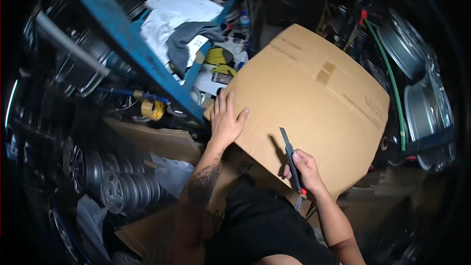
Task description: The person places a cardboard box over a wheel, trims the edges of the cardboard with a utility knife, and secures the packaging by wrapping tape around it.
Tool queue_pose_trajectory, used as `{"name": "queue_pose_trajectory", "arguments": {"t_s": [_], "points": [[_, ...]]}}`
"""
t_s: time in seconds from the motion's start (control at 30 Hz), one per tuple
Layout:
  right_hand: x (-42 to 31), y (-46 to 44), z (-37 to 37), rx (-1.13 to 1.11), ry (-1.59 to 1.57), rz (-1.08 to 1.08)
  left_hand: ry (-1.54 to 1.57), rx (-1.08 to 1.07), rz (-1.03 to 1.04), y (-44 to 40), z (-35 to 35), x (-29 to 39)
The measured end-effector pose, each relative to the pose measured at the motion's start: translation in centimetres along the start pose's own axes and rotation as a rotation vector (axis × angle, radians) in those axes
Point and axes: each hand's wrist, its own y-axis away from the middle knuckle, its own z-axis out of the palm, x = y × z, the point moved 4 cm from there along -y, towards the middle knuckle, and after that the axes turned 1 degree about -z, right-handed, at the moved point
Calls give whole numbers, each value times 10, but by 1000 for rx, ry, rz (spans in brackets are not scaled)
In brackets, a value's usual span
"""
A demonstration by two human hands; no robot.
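Note:
A large brown cardboard sheet (304,93) with faint printing and a piece of tape lies tilted in front of me. My left hand (228,120) rests flat on its near left edge, fingers spread and thumb apart. In my right hand (305,168) is a box cutter (293,167) with a dark handle and a red end. Its blade is out and points up and away, above the cardboard, casting a shadow on it. Whatever supports the cardboard underneath is hidden.
A blue metal frame (142,49) slants along the left. Beyond it are a grey cloth (189,44) and white sheets. A tape roll (152,110) hangs below. Wheel rims (125,191) stand at lower left, with more rims (423,108) stacked at right beside a green strip (392,78).

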Motion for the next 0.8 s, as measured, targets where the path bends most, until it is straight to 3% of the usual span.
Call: {"name": "queue_pose_trajectory", "arguments": {"t_s": [0.1,0.17,0.27,0.4,0.53,0.63,0.67,0.77,0.8], "points": [[-10,20,-40,49,-48,-27,761,-20,-147,16,70,-26],[-11,25,-58,91,-143,-45,1205,21,-286,27,67,9],[-20,22,-77,83,-175,-121,1240,109,-332,43,82,10],[-25,22,-96,96,-306,-146,1153,138,-149,50,94,16],[-26,19,-97,69,-259,-133,120,-52,41,48,55,15],[-23,17,-95,88,-258,-107,679,-139,-346,60,55,23],[-23,18,-95,56,-240,-84,845,-55,-461,65,60,37],[-16,21,-95,37,-209,-82,503,143,-70,71,78,36],[-17,20,-97,56,-161,-99,483,217,-71,68,83,38]]}}
